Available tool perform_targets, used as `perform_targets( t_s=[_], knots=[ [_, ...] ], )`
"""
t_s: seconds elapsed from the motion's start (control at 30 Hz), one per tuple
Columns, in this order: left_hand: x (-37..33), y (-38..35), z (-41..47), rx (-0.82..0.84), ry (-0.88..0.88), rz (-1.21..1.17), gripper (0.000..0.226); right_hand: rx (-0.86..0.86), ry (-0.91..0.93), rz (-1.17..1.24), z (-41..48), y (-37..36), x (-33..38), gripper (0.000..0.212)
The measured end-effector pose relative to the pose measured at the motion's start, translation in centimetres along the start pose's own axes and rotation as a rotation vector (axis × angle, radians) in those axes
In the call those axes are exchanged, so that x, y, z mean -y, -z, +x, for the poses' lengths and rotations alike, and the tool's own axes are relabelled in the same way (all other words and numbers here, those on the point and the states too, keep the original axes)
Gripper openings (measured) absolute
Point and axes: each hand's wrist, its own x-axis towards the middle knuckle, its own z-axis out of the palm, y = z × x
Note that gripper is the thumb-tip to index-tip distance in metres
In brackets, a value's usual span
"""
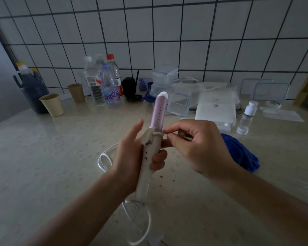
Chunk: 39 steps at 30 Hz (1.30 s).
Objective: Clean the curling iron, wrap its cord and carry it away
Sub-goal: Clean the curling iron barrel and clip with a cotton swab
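Note:
My left hand (132, 157) grips the cream handle of the curling iron (150, 151) and holds it upright above the table, pink barrel pointing away from me. Brown smudges show on the handle. My right hand (196, 144) has its fingers curled, and its fingertips pinch at the collar where the barrel meets the handle. The white cord (140, 226) hangs from the handle's base and loops loosely on the table, with another loop showing left of my left wrist. A crumpled blue cloth (242, 153) lies on the table behind my right hand.
Brown crumbs (169, 176) dot the beige table (52, 157) under my hands. Along the tiled wall stand paper cups (52, 104), several water bottles (107, 84), a dark jug (33, 87), clear plastic boxes (178, 102), a white box (215, 110) and a small white bottle (250, 108).

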Motion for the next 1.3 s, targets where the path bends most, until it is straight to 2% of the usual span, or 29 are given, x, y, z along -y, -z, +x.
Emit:
perform_targets(
  t_s=[0.17,0.27,0.4,0.47,0.57,0.73,0.87,0.93,1.1,1.23,1.3],
  knots=[
    [0.1,-0.1,0.2,0.009,-0.048,-0.033,0.031,0.01,-0.014,-0.024,0.0,0.0,0.3,0.021],
    [0.0,-0.3,0.1,0.01,-0.042,-0.044,0.032,0.017,-0.001,-0.032,0.0,0.0,0.2,0.015],
    [-0.1,-0.1,0.1,-0.002,-0.021,-0.063,0.03,0.077,0.007,-0.01,-0.5,-0.4,0.3,0.018],
    [-0.2,-0.1,0.1,0.016,-0.017,-0.069,0.028,0.05,0.005,-0.013,-0.4,-0.4,0.3,0.018],
    [-0.2,-0.4,0.0,0.053,-0.006,-0.086,0.03,0.003,0.013,-0.024,0.0,0.2,0.3,0.015],
    [-0.4,-0.1,-0.3,0.021,0.009,-0.027,0.04,0.097,0.02,-0.026,-0.6,-0.4,0.8,0.016],
    [-0.4,-0.6,-0.3,0.02,-0.001,0.035,0.042,0.035,0.002,-0.021,-0.1,0.1,0.5,0.014],
    [-0.3,-0.9,-0.2,-0.021,-0.007,0.059,0.04,0.043,0.018,-0.01,-0.1,0.1,0.5,0.015],
    [-0.6,-0.8,-0.3,-0.234,-0.06,0.179,0.04,0.215,0.05,0.055,-1.2,-1.0,0.9,0.015],
    [-0.9,-1.2,-0.3,-0.17,-0.082,0.167,0.048,0.099,0.072,-0.029,-0.7,-0.5,0.8,0.015],
    [-1.0,-1.3,-0.3,-0.167,-0.093,0.141,0.052,0.101,0.09,-0.033,-0.6,-0.4,0.9,0.016]
  ],
)
